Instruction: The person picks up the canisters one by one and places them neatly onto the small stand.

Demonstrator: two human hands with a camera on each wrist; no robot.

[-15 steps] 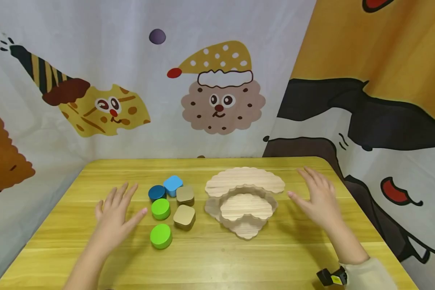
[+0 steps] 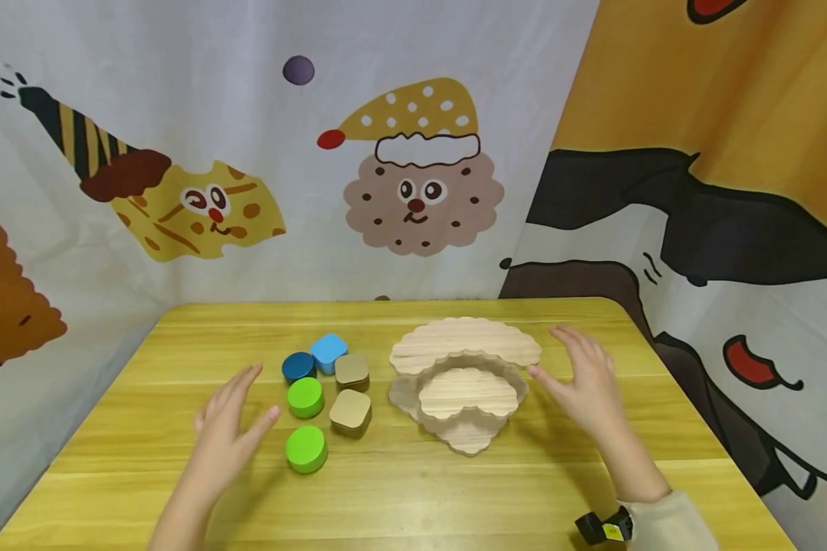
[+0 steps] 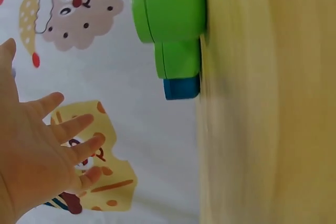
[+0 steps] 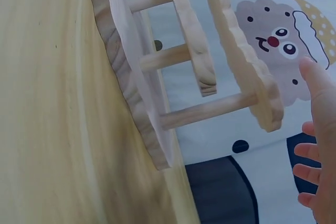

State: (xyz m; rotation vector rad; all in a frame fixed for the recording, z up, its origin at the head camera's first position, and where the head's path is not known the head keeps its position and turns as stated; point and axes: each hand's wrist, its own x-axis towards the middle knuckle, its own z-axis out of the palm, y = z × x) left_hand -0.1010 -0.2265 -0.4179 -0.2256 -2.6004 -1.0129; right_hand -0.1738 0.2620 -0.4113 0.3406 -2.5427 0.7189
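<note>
A tiered wooden stand (image 2: pixel 465 340) with scalloped shelves sits right of the table's middle; in the right wrist view round dowels (image 4: pixel 210 109) join its shelves. My right hand (image 2: pixel 589 394) hovers beside its right edge, fingers spread and holding nothing. On the left, my left hand (image 2: pixel 220 436) is raised with its fingers extended, also holding nothing. Nearest to it are two green round blocks (image 2: pixel 305 398). Behind them are a dark blue round block (image 2: pixel 299 368) and a light blue rounded-square block (image 2: pixel 329 351). Two tan rounded-square blocks (image 2: pixel 351 412) stand to their right.
The yellow wood-grain table (image 2: pixel 413 497) ends at a hanging cloth (image 2: pixel 234 61) printed with cartoon figures. A small black device (image 2: pixel 603 528) is on the right wrist by the pale sleeve (image 2: pixel 668 524).
My right hand has moved left, closer to the stand. My left hand has shifted slightly right and nearer the table's front, its fingers closer together. Blocks and stand have not moved.
</note>
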